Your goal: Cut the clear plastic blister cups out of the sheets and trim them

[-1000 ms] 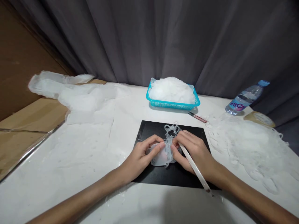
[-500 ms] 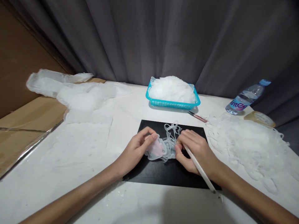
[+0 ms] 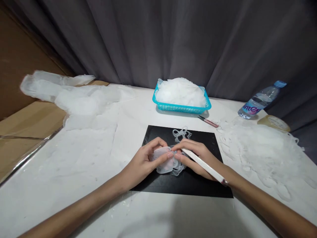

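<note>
A translucent soft plastic piece point(image 3: 164, 164) with a tangle of clear trimmed strips point(image 3: 182, 134) lies on a black mat point(image 3: 198, 185) at the table's middle. My left hand point(image 3: 146, 162) pinches the piece from the left, fingers curled around it. My right hand point(image 3: 195, 158) pinches the same piece from the right and also carries a thin white pen-like tool point(image 3: 205, 167), which points back along my wrist.
A turquoise basket point(image 3: 182, 106) heaped with white pieces stands behind the mat, a small pink-handled tool point(image 3: 208, 122) beside it. Clear scraps point(image 3: 260, 148) cover the table's right side, with a water bottle point(image 3: 260, 100) and tape roll point(image 3: 273, 123) behind. Plastic bags point(image 3: 74, 99) lie at left.
Both hands have come together over the piece. The tool in my right hand has tilted flatter, and the loose strips now lie more behind the hands.
</note>
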`<action>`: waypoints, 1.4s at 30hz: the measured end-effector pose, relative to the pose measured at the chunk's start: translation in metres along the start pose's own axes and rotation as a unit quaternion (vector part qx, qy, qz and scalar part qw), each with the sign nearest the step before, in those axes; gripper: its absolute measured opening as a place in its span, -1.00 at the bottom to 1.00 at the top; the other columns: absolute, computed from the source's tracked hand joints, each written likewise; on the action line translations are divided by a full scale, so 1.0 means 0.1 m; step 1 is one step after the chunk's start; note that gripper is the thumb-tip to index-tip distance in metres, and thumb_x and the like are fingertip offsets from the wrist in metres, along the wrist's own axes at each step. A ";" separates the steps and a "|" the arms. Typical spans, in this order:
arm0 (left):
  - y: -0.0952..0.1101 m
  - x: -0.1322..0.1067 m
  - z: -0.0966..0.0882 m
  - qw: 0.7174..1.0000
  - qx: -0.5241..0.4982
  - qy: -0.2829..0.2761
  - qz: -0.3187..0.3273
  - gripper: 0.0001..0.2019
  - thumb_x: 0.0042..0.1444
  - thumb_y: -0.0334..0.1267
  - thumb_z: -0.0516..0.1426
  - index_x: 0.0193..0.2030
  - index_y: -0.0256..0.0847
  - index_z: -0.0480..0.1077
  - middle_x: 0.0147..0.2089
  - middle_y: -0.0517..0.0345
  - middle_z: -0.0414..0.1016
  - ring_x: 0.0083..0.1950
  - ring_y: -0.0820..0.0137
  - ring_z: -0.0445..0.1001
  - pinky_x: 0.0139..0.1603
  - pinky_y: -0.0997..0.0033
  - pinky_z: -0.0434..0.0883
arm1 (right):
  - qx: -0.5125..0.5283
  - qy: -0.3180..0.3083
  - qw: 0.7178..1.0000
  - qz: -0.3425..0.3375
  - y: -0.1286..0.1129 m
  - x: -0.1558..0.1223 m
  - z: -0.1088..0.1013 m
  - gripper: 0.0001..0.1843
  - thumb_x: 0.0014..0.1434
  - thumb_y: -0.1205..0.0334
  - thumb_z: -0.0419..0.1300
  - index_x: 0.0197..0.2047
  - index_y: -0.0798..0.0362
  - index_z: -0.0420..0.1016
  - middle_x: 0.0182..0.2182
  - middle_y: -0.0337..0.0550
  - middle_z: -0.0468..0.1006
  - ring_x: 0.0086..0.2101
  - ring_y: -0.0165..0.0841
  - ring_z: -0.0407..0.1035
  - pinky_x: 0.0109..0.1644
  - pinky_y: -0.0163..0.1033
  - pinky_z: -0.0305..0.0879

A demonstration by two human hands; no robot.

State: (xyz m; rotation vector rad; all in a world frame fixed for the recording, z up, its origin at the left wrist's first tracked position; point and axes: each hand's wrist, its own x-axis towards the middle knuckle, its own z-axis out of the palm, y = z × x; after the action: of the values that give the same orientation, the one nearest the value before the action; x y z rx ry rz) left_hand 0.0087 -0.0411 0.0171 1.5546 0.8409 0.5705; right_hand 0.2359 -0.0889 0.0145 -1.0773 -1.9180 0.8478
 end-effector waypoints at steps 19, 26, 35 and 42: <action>0.01 0.03 -0.06 0.998 0.009 -0.040 -0.045 -0.69 0.25 0.01 0.25 -0.24 -0.23 0.46 -0.41 0.25 0.41 -0.40 0.44 0.35 -0.39 0.49 0.26 | -0.237 0.007 0.965 -0.110 -0.07 -0.09 0.13 -0.82 0.47 0.36 0.04 -0.12 0.07 0.47 -0.32 -0.12 0.44 -0.30 -0.31 0.38 -0.18 -0.20 0.40; -0.13 0.18 -0.22 0.981 -0.131 0.117 -0.080 -0.73 0.24 -0.05 0.25 -0.20 -0.22 0.38 -0.45 0.22 0.47 -0.48 0.42 0.42 -0.44 0.47 0.37 | -0.342 0.005 0.926 -0.162 -0.07 -0.12 0.00 -0.75 0.35 0.46 0.03 -0.35 0.00 0.32 -0.43 -0.19 0.31 -0.42 -0.32 0.24 -0.34 -0.20 0.27; 0.04 0.05 -0.14 0.992 -0.111 0.045 -0.031 -0.76 0.33 -0.08 0.22 -0.21 -0.16 0.32 -0.41 0.27 0.45 -0.41 0.45 0.38 -0.35 0.48 0.29 | -0.202 0.081 0.971 -0.094 -0.08 -0.07 -0.05 -0.91 0.37 0.31 0.17 -0.06 0.03 0.43 -0.31 -0.14 0.43 -0.29 -0.28 0.41 -0.16 -0.17 0.42; 0.05 -0.01 -0.04 0.993 -0.108 -0.017 -0.034 -0.72 0.36 0.01 0.17 -0.17 -0.15 0.28 -0.47 0.32 0.36 -0.48 0.51 0.21 -0.43 0.50 0.13 | -0.061 0.087 0.994 0.013 -0.03 -0.07 0.07 -0.89 0.40 0.26 0.17 -0.09 0.03 0.54 -0.33 -0.19 0.47 -0.32 -0.36 0.43 -0.15 -0.24 0.39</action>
State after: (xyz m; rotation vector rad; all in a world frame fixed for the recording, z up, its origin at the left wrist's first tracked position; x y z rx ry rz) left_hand 0.0057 -0.0391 0.0224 1.3317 0.7766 0.5652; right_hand 0.2311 -0.0982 0.0117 -1.2098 -1.8319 0.6353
